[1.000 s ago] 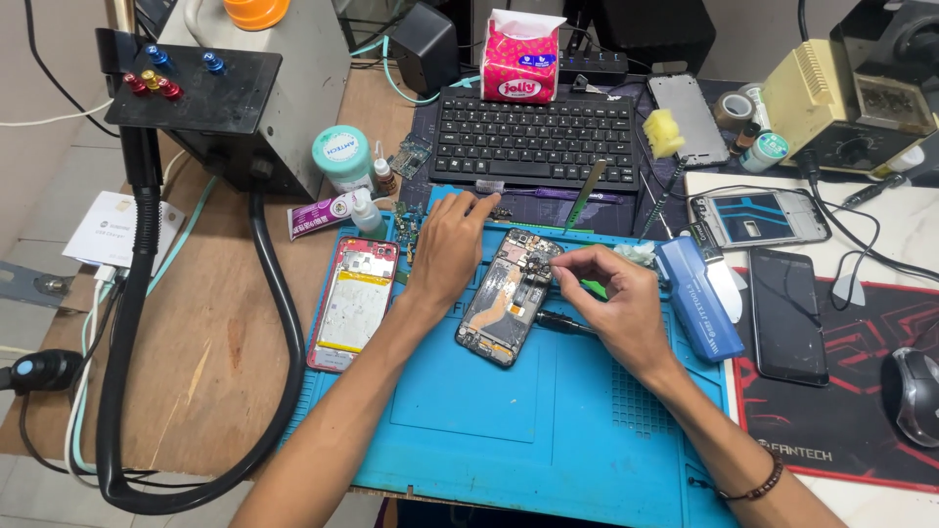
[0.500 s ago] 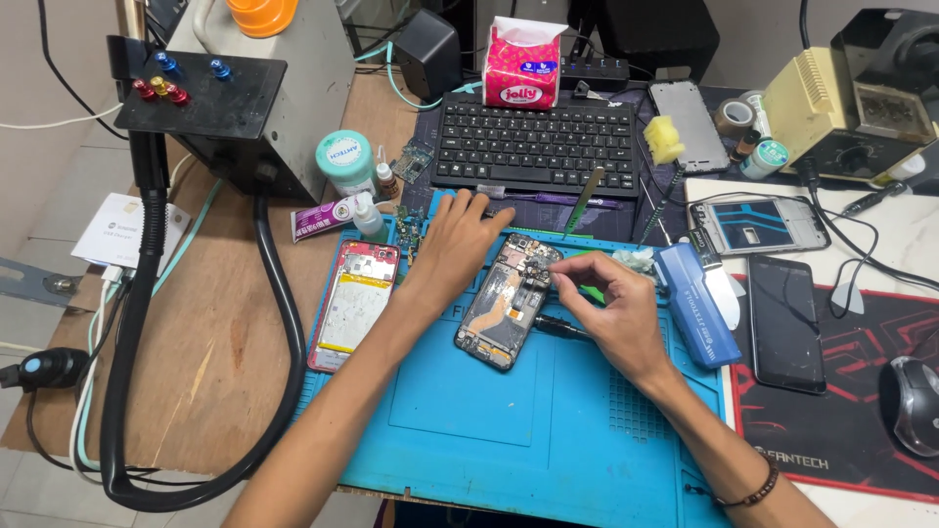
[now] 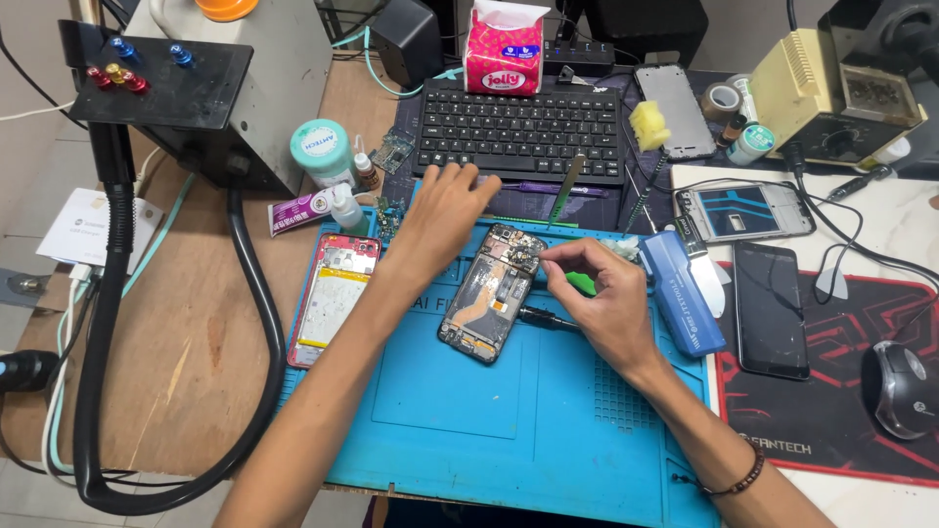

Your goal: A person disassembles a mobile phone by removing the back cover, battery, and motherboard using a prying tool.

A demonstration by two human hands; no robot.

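Observation:
An opened phone (image 3: 489,291) with its back off lies tilted on the blue work mat (image 3: 469,411). My right hand (image 3: 602,298) pinches a small part at the phone's top right corner; a green-handled tool (image 3: 583,284) sits under its fingers and a dark screwdriver (image 3: 538,316) lies beside the phone. My left hand (image 3: 445,210) reaches past the phone to the mat's far edge, fingers spread near the keyboard (image 3: 520,132), holding nothing I can see. A red phone back frame (image 3: 335,293) lies to the left on the mat.
A black hose (image 3: 249,323) loops over the wooden desk at left, below a grey machine (image 3: 210,88). A blue box (image 3: 683,288), two phones (image 3: 768,303), a mouse (image 3: 895,389) and a tissue pack (image 3: 502,54) stand to the right and behind. Small bottles (image 3: 342,200) crowd the mat's left corner.
My left hand has slid away from the phone toward the keyboard edge. My right hand stays pinched at the phone's top corner.

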